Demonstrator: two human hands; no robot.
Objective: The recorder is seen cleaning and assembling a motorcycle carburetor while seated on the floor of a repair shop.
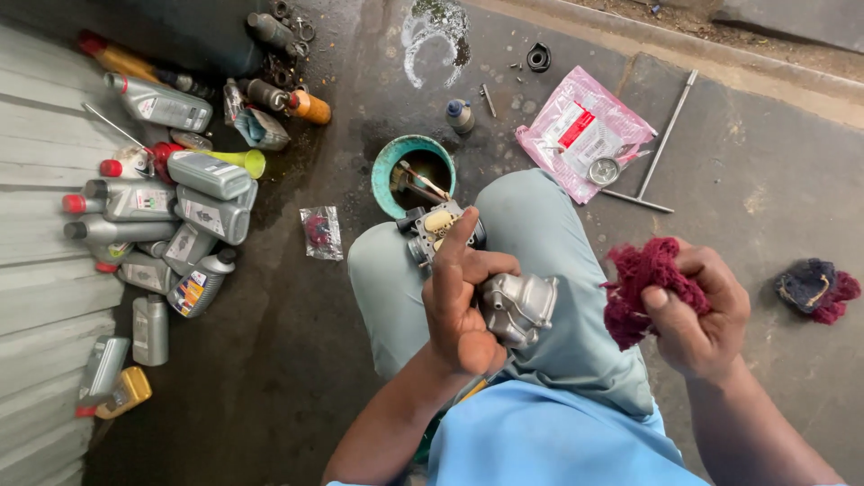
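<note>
My left hand grips a grey metal carburettor over my knees, its brass-coloured end pointing away from me. To its right, my right hand is closed around a dark red cloth rag, held apart from the metal part. Just beyond the carburettor, a teal bowl with a brush and dark liquid in it sits on the oily concrete floor.
Several grey oil bottles lie heaped at the left beside a metal shutter. A pink plastic bag and a T-handle wrench lie at the upper right. Another rag sits far right. A small packet lies near the bowl.
</note>
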